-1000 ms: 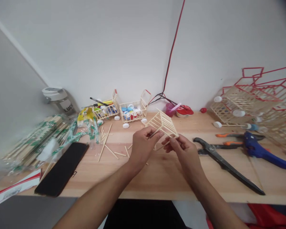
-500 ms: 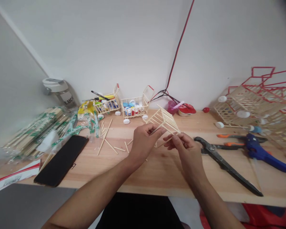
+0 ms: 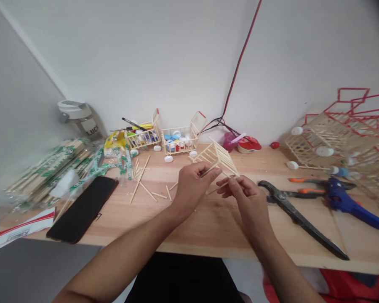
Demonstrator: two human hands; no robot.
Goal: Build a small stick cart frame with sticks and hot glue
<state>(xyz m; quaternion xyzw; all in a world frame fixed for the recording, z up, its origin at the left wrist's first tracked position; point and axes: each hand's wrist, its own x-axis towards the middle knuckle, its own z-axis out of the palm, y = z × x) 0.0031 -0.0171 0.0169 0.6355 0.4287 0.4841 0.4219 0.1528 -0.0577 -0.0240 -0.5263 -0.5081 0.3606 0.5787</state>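
Both raised | left hand (image 3: 193,189) gripping stick frame (image 3: 216,159) | right hand (image 3: 244,198) pinching its edge, probably

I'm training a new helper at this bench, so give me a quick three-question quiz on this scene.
1. True or false: the left hand and the right hand are both holding the stick frame.
2. Which is nearer the right hand: the long black pliers or the blue glue gun?
3. What fills the stick cart just beyond the frame?

Key: 1. True. 2. The long black pliers. 3. Plastic bottle caps.
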